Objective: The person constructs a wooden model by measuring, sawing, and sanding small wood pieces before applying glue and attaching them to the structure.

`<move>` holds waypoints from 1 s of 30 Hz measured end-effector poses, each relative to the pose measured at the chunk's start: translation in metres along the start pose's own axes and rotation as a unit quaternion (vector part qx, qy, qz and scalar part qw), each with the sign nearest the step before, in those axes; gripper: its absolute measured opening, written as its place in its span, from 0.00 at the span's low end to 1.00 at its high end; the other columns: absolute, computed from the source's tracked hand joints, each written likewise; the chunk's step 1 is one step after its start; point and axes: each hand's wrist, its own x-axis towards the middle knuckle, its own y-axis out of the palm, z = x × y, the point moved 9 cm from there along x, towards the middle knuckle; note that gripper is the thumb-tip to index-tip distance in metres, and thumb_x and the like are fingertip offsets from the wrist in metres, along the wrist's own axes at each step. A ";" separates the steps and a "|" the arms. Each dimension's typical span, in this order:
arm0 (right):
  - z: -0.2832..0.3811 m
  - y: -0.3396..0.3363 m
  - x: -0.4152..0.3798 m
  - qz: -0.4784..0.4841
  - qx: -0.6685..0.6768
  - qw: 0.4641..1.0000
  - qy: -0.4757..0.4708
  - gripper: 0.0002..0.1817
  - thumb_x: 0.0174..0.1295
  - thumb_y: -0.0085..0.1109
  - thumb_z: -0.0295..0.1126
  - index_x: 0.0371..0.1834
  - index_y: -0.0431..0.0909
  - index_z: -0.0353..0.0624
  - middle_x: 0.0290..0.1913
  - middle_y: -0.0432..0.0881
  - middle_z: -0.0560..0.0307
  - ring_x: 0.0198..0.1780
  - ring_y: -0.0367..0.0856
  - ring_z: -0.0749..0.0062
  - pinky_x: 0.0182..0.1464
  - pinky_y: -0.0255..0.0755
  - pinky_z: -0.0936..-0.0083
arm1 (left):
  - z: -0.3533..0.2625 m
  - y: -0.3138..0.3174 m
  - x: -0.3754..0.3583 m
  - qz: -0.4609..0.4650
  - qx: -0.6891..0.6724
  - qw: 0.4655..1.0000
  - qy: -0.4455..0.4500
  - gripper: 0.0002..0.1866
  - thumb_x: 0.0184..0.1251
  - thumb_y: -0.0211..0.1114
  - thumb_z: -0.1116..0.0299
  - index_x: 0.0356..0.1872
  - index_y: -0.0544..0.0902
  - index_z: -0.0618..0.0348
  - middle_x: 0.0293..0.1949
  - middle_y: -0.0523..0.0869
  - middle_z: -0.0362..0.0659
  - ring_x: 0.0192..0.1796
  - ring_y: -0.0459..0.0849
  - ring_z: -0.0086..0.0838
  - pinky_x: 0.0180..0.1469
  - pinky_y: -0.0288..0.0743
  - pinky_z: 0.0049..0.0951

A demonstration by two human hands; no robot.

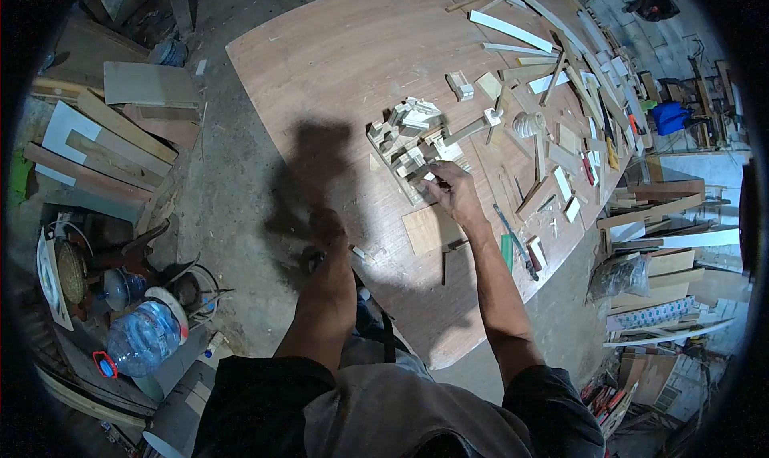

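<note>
The right hand (pixel 450 192) is out over the middle of the big brown wooden worktop (pixel 336 65). Its fingers are pinched on a small pale wood block (pixel 428 177). The block sits at the near edge of a pile of small pale wood blocks (pixel 407 137), and it touches the pile.

The left hand (pixel 320 238) is at the left edge of the worktop, in dark shadow. It looks curled up, but I cannot tell if it holds anything.

A thin square brown wood sheet (pixel 428 230) lies flat just under the right wrist, close to the near edge of the worktop. A long grey metal file (pixel 515 242) and a flat green strip (pixel 507 252) lie to the right of the arm, near the right edge. Many thin pale wood strips (pixel 545 65) are spread along the far right side of the worktop. A round white carved piece (pixel 529 125) lies among them.

On the floor past the left edge stands a clear plastic water bottle with a red cap (pixel 142 338). Flat wood boards (pixel 104 137) are stacked on the floor, farther away on that side.
</note>
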 end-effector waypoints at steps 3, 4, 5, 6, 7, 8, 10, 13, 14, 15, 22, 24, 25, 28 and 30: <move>-0.005 0.000 0.000 -0.008 -0.009 1.000 0.025 0.15 0.60 0.72 0.29 0.48 0.85 0.32 0.46 0.86 0.41 0.43 0.87 0.54 0.45 0.81 0.67 | 0.002 0.001 -0.001 0.002 -0.003 1.000 0.001 0.25 0.80 0.48 0.50 0.39 0.86 0.60 0.36 0.89 0.49 0.39 0.89 0.41 0.43 0.84 0.39; -0.004 0.001 0.001 -0.008 -0.009 1.000 0.024 0.15 0.60 0.72 0.29 0.48 0.85 0.32 0.46 0.86 0.41 0.43 0.87 0.54 0.45 0.81 0.67 | 0.002 0.001 0.000 0.003 -0.002 1.000 0.002 0.25 0.80 0.48 0.50 0.39 0.86 0.60 0.36 0.89 0.49 0.39 0.89 0.41 0.43 0.84 0.39; -0.005 0.001 0.001 -0.011 -0.006 0.999 0.031 0.16 0.60 0.72 0.29 0.48 0.85 0.33 0.45 0.86 0.42 0.41 0.87 0.57 0.43 0.81 0.68 | 0.002 0.001 0.000 0.005 -0.002 1.000 0.003 0.25 0.79 0.48 0.50 0.39 0.86 0.60 0.35 0.89 0.49 0.39 0.89 0.40 0.43 0.84 0.39; -0.005 0.001 0.002 -0.014 -0.004 0.999 0.038 0.16 0.59 0.73 0.29 0.48 0.86 0.33 0.43 0.86 0.43 0.39 0.87 0.59 0.41 0.80 0.69 | 0.001 0.000 0.000 0.006 -0.003 1.000 0.004 0.25 0.79 0.48 0.50 0.39 0.86 0.61 0.35 0.89 0.49 0.39 0.89 0.40 0.43 0.84 0.39; -0.007 0.002 0.003 -0.014 -0.006 0.999 0.038 0.16 0.59 0.73 0.29 0.48 0.86 0.33 0.43 0.86 0.43 0.39 0.87 0.59 0.41 0.80 0.69 | 0.001 0.000 0.000 0.009 -0.002 1.000 0.003 0.25 0.79 0.48 0.50 0.39 0.86 0.61 0.35 0.89 0.49 0.39 0.89 0.40 0.43 0.84 0.39; -0.010 0.003 0.002 -0.021 -0.015 0.999 0.032 0.16 0.59 0.73 0.30 0.48 0.86 0.33 0.42 0.86 0.44 0.38 0.87 0.60 0.39 0.80 0.69 | 0.002 0.001 0.001 0.012 -0.002 1.000 0.004 0.25 0.79 0.49 0.50 0.39 0.86 0.61 0.35 0.89 0.49 0.39 0.89 0.40 0.43 0.84 0.39; -0.015 0.006 0.003 -0.029 -0.026 0.999 0.025 0.16 0.59 0.73 0.30 0.47 0.86 0.33 0.41 0.86 0.45 0.36 0.86 0.62 0.38 0.79 0.70 | 0.001 0.001 0.002 0.017 -0.002 1.000 0.005 0.25 0.79 0.49 0.50 0.39 0.86 0.61 0.35 0.89 0.49 0.39 0.89 0.39 0.43 0.84 0.38; -0.008 0.004 0.005 -0.039 -0.025 0.999 0.006 0.17 0.59 0.74 0.30 0.49 0.84 0.34 0.36 0.86 0.47 0.33 0.85 0.64 0.36 0.78 0.71 | -0.002 0.001 0.003 0.027 -0.002 1.000 0.010 0.25 0.79 0.49 0.50 0.39 0.86 0.61 0.35 0.88 0.48 0.39 0.89 0.39 0.43 0.84 0.38; -0.015 0.005 0.004 -0.033 0.000 0.998 0.061 0.18 0.59 0.74 0.29 0.50 0.82 0.35 0.34 0.85 0.49 0.32 0.84 0.66 0.35 0.78 0.72 | -0.003 0.001 0.003 0.029 -0.004 0.999 0.011 0.25 0.79 0.49 0.50 0.39 0.86 0.61 0.35 0.88 0.48 0.39 0.89 0.39 0.43 0.83 0.38; -0.021 0.008 0.001 -0.029 0.026 0.992 0.117 0.19 0.59 0.73 0.28 0.51 0.80 0.36 0.31 0.84 0.50 0.30 0.83 0.68 0.35 0.77 0.72 | -0.003 -0.001 0.004 0.031 0.000 0.999 0.013 0.25 0.79 0.50 0.50 0.39 0.86 0.61 0.35 0.88 0.48 0.38 0.89 0.39 0.43 0.83 0.38; -0.022 0.013 -0.019 -0.069 -0.006 0.986 0.151 0.16 0.61 0.69 0.24 0.51 0.76 0.35 0.28 0.81 0.49 0.29 0.81 0.68 0.34 0.76 0.72 | -0.013 -0.004 0.004 0.056 -0.004 0.998 0.038 0.24 0.79 0.51 0.50 0.39 0.86 0.61 0.34 0.88 0.47 0.38 0.88 0.37 0.42 0.83 0.37; -0.026 0.015 -0.024 -0.092 0.006 0.984 0.151 0.16 0.61 0.68 0.24 0.51 0.76 0.34 0.29 0.81 0.48 0.29 0.81 0.67 0.34 0.76 0.71 | -0.014 -0.004 0.005 0.065 -0.010 0.997 0.050 0.24 0.78 0.51 0.50 0.39 0.86 0.61 0.34 0.88 0.47 0.38 0.88 0.37 0.42 0.83 0.36; -0.028 0.017 -0.025 -0.106 0.018 0.984 0.144 0.16 0.61 0.68 0.24 0.50 0.76 0.34 0.30 0.81 0.46 0.30 0.81 0.65 0.34 0.76 0.70 | -0.014 -0.004 0.004 0.070 -0.014 0.996 0.056 0.24 0.78 0.51 0.50 0.39 0.86 0.61 0.34 0.88 0.47 0.38 0.88 0.37 0.42 0.82 0.36; -0.019 0.016 -0.022 -0.110 -0.004 0.985 0.130 0.15 0.62 0.67 0.22 0.50 0.77 0.33 0.33 0.81 0.44 0.32 0.82 0.63 0.36 0.76 0.68 | -0.013 -0.005 0.005 0.091 -0.023 0.993 0.077 0.24 0.78 0.51 0.50 0.39 0.86 0.61 0.33 0.88 0.47 0.38 0.88 0.36 0.42 0.82 0.36; -0.014 0.017 -0.021 -0.122 0.002 0.983 0.140 0.14 0.62 0.66 0.22 0.49 0.77 0.34 0.34 0.82 0.44 0.33 0.83 0.61 0.37 0.77 0.67 | -0.012 -0.005 0.007 0.107 -0.032 0.989 0.093 0.24 0.78 0.52 0.50 0.39 0.86 0.61 0.33 0.88 0.46 0.38 0.88 0.36 0.42 0.82 0.36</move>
